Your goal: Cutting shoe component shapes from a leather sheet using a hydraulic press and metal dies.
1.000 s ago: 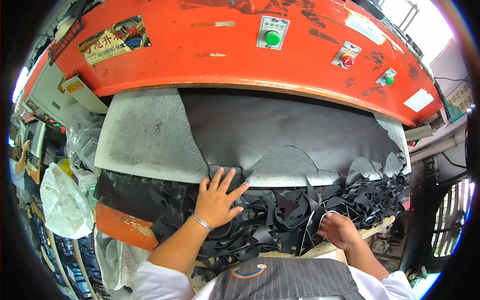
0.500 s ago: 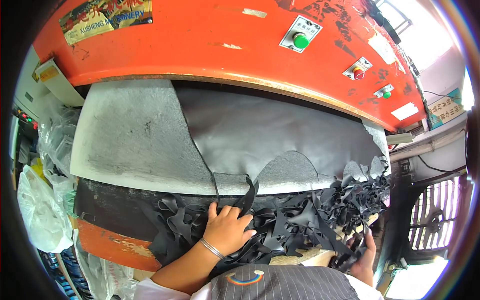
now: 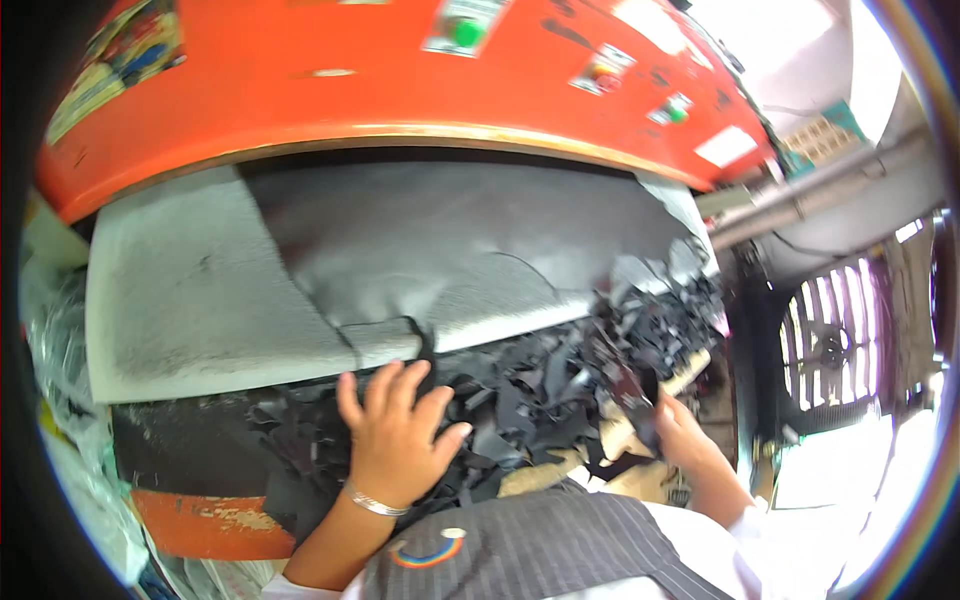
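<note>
Spreads L hand (image 3: 392, 445) wide, holding nothing visible, over dk leather scraps (image 3: 500, 400) along near edge of grey board (image 3: 170, 300). Has R hand (image 3: 688, 440) half-curled at scraps, near right; can't tell, w/ blur, if gripping. Far, on board: dk leather sheet (image 3: 450, 225).

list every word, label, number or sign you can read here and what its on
None reads clearly in this view:
Decorated plate, upper left of the orange machine: too blurred.
Pale label plates around the machine's buttons: too small and blurred.
Tan-and-teal sign, upper right: marks show, too blurred to read.
</note>
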Demonstrator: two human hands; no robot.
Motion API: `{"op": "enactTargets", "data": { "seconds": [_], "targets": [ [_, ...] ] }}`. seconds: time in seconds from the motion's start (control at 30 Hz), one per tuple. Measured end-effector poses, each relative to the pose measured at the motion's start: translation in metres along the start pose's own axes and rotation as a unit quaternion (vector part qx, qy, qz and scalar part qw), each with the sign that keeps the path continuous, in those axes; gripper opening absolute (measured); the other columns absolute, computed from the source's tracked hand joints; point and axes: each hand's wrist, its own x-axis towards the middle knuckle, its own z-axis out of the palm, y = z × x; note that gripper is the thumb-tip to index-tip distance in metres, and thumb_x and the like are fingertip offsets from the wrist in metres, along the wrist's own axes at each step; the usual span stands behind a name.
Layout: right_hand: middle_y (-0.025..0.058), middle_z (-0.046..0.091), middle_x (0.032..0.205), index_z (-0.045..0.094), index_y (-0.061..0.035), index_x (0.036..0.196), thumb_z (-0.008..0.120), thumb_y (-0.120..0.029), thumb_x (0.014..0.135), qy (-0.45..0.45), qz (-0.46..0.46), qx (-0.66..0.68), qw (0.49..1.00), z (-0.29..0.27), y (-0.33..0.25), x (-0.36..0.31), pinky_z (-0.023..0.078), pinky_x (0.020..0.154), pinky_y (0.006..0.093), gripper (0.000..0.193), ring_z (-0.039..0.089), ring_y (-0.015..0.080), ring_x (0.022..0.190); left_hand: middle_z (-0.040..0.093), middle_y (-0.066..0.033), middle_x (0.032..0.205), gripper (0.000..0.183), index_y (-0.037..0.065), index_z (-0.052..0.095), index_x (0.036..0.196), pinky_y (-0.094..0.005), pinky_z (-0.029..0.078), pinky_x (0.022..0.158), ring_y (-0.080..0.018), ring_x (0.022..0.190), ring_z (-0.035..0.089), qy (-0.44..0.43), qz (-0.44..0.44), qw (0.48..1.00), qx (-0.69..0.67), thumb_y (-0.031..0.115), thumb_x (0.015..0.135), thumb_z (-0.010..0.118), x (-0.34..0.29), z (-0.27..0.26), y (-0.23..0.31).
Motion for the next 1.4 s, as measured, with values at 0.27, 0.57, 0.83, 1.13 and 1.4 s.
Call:
{"op": "enactTargets", "data": {
  "seconds": [0.27,0.57,0.83,1.13,1.4],
  "targets": [
    [0.0205,0.043,0.142,0.028,-0.0022,0.148,0.028,-0.062,0.098,-0.13,-0.107,0.084,0.982,0.047,-0.002,0.063,0.028,0.111,0.0372,0.077,0.037,0.028,0.134,0.066,-0.0109,0.108,0.039,0.007,0.068,0.103,-0.0407,0.041,0.096,-0.0291,0.102,0.061,-0.12,0.056,0.955,-0.266,0.032,0.075,0.079,0.011,0.029,0.034],
    [0.0176,0.046,0.139,0.029,-0.0003,0.147,0.03,-0.065,0.096,-0.153,-0.253,0.143,0.945,0.043,0.033,0.067,0.032,0.108,0.0362,0.083,0.041,0.025,0.131,0.07,-0.0105,0.082,0.045,0.006,0.069,0.093,-0.034,0.052,0.069,-0.0233,0.075,0.068,-0.262,-0.045,0.92,-0.287,0.048,0.08,0.07,0.029,0.056,0.102],
    [0.0252,0.029,0.151,0.016,0.0055,0.149,0.03,-0.061,0.098,-0.167,-0.299,0.114,0.933,0.038,0.029,0.066,0.024,0.114,0.0367,0.085,0.027,0.033,0.142,0.069,-0.0129,0.073,0.038,0.001,0.072,0.091,-0.0312,0.05,0.062,-0.0208,0.064,0.067,-0.321,-0.019,0.916,-0.241,0.039,0.086,0.068,0.034,0.041,0.141],
    [0.0142,0.064,0.103,0.042,0.0074,0.135,0.05,-0.034,0.098,-0.102,-0.25,0.252,0.929,0.037,0.037,0.07,0.046,0.087,0.0306,0.056,0.06,0.0196,0.094,0.062,-0.0083,0.095,0.028,0.004,0.055,0.109,-0.035,0.053,0.071,-0.0175,0.085,0.06,-0.039,-0.266,0.791,-0.549,0.03,0.098,0.054,0.034,0.103,0.123],
    [0.0074,0.067,0.086,0.066,-0.0014,0.103,0.049,-0.03,0.1,0.024,-0.272,0.215,0.938,0.034,0.052,0.06,0.048,0.074,0.0286,0.033,0.06,0.014,0.08,0.06,-0.006,0.086,0.022,0.004,0.056,0.108,-0.0326,0.054,0.069,-0.018,0.073,0.061,-0.112,-0.343,0.588,-0.724,0.015,0.092,0.063,0.077,0.12,0.125]
  ]
}}
